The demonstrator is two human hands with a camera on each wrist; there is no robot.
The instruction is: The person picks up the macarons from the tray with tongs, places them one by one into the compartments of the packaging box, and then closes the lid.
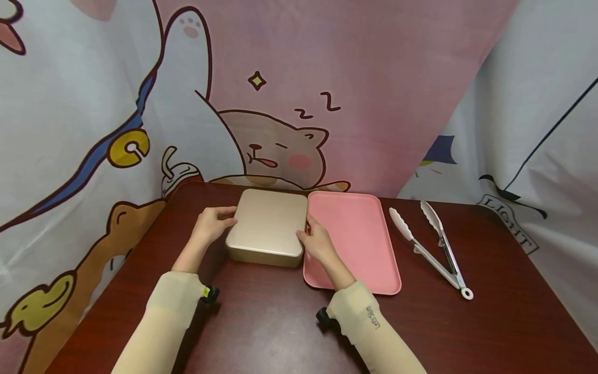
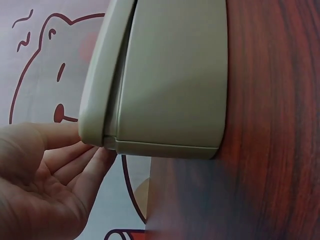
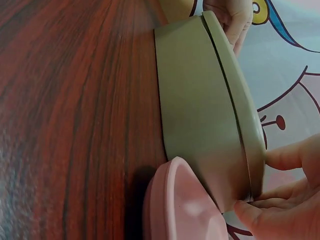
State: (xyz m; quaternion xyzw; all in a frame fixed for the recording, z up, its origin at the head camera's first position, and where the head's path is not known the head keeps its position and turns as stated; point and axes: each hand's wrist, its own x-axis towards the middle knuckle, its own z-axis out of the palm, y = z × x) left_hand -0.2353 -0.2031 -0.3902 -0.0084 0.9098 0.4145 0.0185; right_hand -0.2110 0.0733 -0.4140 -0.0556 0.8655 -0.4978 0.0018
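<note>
A gold metal box stands on the dark wooden table, its body (image 1: 263, 257) topped by a smooth lid (image 1: 268, 221). My left hand (image 1: 212, 223) pinches the lid's left edge. In the left wrist view its fingertips (image 2: 102, 154) sit under the rim, where a narrow gap parts lid from body. On the other side my right hand (image 1: 320, 241) holds the lid's right edge, thumb and fingers at the rim in the right wrist view. What lies inside the box is hidden.
Right beside the box lies a pink tray (image 1: 355, 236), partly under the right hand and forearm. Spread metal tongs (image 1: 436, 264) with pale tips lie farther right on the table (image 1: 266, 322). A cartoon-printed cloth (image 1: 374, 93) hangs behind the table.
</note>
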